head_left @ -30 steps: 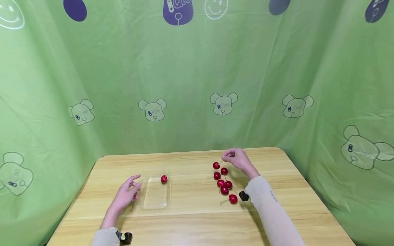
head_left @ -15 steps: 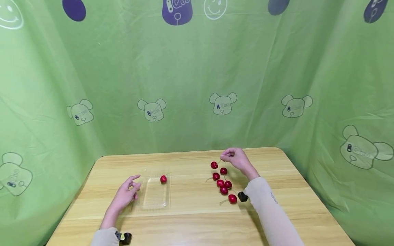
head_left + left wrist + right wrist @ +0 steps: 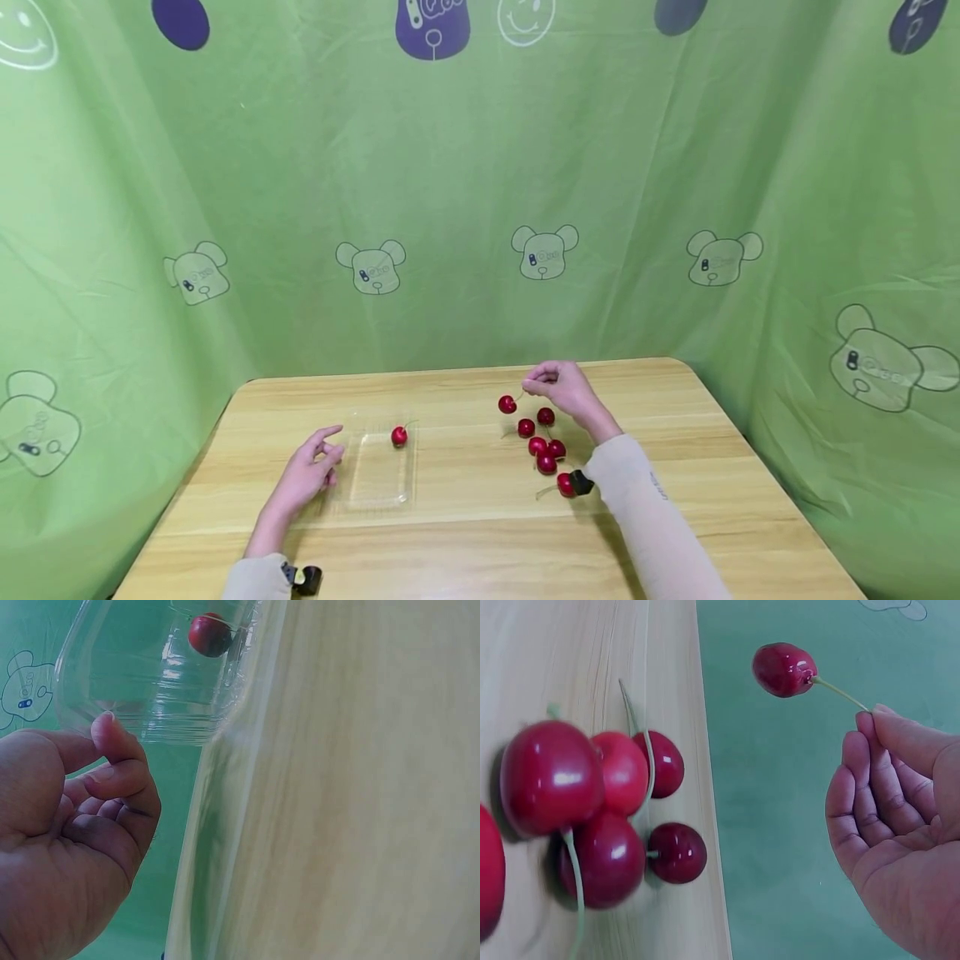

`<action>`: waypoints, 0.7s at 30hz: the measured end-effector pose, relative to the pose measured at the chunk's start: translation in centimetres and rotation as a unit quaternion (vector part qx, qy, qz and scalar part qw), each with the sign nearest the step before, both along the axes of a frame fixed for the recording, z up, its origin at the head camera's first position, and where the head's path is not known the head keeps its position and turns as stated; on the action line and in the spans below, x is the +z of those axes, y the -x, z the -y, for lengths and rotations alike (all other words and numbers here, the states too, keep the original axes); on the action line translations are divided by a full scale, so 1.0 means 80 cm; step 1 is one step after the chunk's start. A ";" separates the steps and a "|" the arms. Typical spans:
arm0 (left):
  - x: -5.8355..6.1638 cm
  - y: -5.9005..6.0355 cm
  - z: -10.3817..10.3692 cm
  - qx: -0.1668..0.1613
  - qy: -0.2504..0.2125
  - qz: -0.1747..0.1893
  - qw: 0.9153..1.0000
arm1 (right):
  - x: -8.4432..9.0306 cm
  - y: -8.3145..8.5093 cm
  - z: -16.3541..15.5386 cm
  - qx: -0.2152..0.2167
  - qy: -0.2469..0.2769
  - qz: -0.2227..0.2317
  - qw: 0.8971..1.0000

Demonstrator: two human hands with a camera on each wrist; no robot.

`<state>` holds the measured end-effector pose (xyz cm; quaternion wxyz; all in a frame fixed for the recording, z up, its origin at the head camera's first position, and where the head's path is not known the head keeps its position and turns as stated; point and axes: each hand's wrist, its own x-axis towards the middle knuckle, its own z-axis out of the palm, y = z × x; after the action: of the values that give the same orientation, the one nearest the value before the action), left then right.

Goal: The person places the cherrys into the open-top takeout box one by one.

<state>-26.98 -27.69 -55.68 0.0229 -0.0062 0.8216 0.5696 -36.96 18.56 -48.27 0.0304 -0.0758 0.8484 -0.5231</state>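
Observation:
My right hand [image 3: 566, 392] pinches the tip of a thin green stem between thumb and forefinger. From that stem hangs a dark red cherry [image 3: 784, 670], raised off the table in the right wrist view. Several other cherries [image 3: 547, 463] lie in a loose cluster below and nearer than the hand. On the left stands a clear plastic box [image 3: 375, 502] with a single cherry [image 3: 399, 437] inside, near its far right corner. Beside the box's left side is my left hand [image 3: 303, 475], fingers loosely bent and nothing held; its fingertips overlap the box's edge in the left wrist view.
The light wooden table [image 3: 465, 550] has rounded far corners. Behind it and on both sides hangs a green curtain [image 3: 465, 317] printed with bear heads. A small black wrist camera [image 3: 581, 482] overlaps the nearest cherry in the head view.
The right hand has moved a little left with the cherry on its stem, drawing it away from the cluster. My left hand and the box have stayed in place.

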 end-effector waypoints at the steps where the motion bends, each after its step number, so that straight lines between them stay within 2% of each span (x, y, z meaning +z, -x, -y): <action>1: 0.001 0.000 0.000 0.000 0.000 0.000 1.000 | 0.001 -0.001 0.002 0.002 0.001 0.000 1.000; 12: 0.002 0.002 -0.001 -0.001 0.001 -0.002 1.000 | 0.007 -0.009 0.027 0.013 0.014 -0.009 1.000; 21: 0.001 -0.001 -0.001 -0.001 -0.001 0.001 1.000 | 0.003 -0.013 0.048 0.029 0.024 -0.016 0.999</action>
<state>-26.94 -27.63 -55.60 0.0242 -0.0054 0.8210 0.5704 -35.90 14.74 -48.05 0.0301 -0.1092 0.8333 -0.5412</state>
